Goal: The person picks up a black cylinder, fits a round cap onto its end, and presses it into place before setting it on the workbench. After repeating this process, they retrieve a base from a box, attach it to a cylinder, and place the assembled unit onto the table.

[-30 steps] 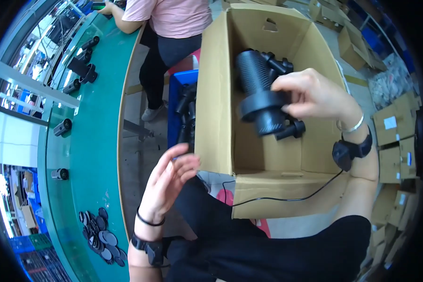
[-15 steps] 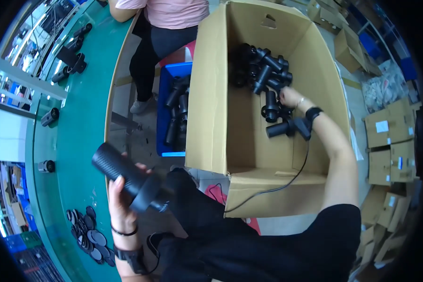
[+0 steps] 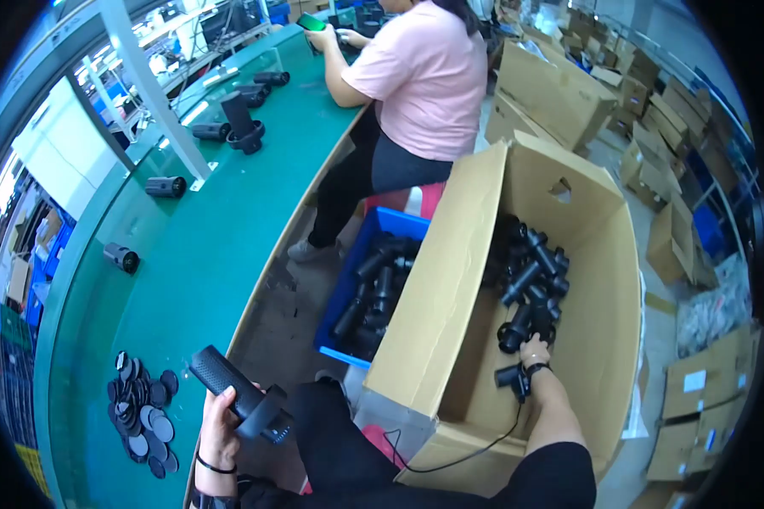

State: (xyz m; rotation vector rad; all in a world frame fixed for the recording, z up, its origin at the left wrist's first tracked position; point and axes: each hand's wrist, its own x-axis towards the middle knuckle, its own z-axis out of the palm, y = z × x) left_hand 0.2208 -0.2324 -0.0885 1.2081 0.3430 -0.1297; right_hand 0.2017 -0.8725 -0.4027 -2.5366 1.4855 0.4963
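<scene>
My left hand (image 3: 219,428) is wrapped round a black cylindrical housing (image 3: 233,382) with a textured barrel and a wide collar, held tilted over the bench's edge. My right hand (image 3: 535,349) reaches down into a large open cardboard box (image 3: 450,280). Its fingers are closed on the near end of a black cylindrical part (image 3: 540,319) within a heap of similar black parts (image 3: 526,270). Another short black cylinder (image 3: 508,376) lies beside my right wrist, and a thin black cable runs from the wrist over the box's near edge.
The green bench (image 3: 229,246) carries a pile of black discs (image 3: 140,411) and several black cylinders (image 3: 165,187). Between bench and box stands a blue crate (image 3: 327,339) of black parts. Beyond it a person in a pink shirt (image 3: 429,81) holds a green-faced object (image 3: 311,23). Cartons (image 3: 700,407) line the right.
The view has tilted up and swung left, bringing more of the bench and the person into sight. My left hand still holds the housing; my right hand stays inside the box among the parts.
</scene>
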